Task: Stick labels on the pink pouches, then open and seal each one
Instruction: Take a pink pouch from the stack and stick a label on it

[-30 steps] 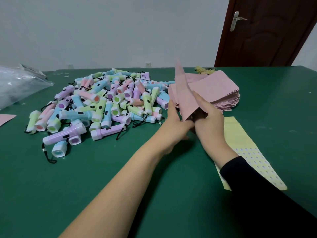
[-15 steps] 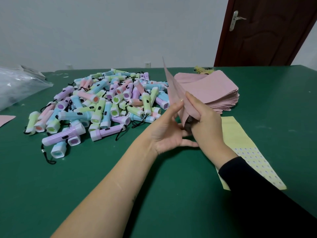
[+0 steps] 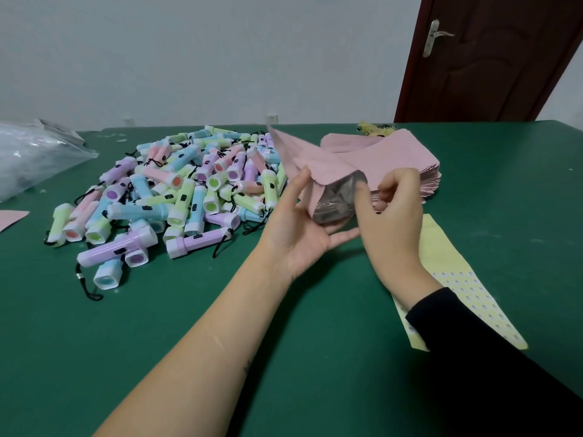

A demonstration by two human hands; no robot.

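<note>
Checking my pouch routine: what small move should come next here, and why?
Probably press the mouth shut to seal it: the pink pouch gapes, silver lining showing, cradled by the left hand while the right hand pinches one lip.

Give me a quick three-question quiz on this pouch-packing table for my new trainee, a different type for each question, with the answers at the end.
1. True or false: the pink pouch held between the left hand and the right hand has its mouth open.
2. Where does the yellow label sheet lie? A) on the green table, partly under the right forearm; B) on a chair; C) on the floor.
3. Fill the gap: heaped to the left of the held pouch are pastel ____.

Key: 1 true, its silvery inside shows; 2 A; 3 flashlights.
</note>
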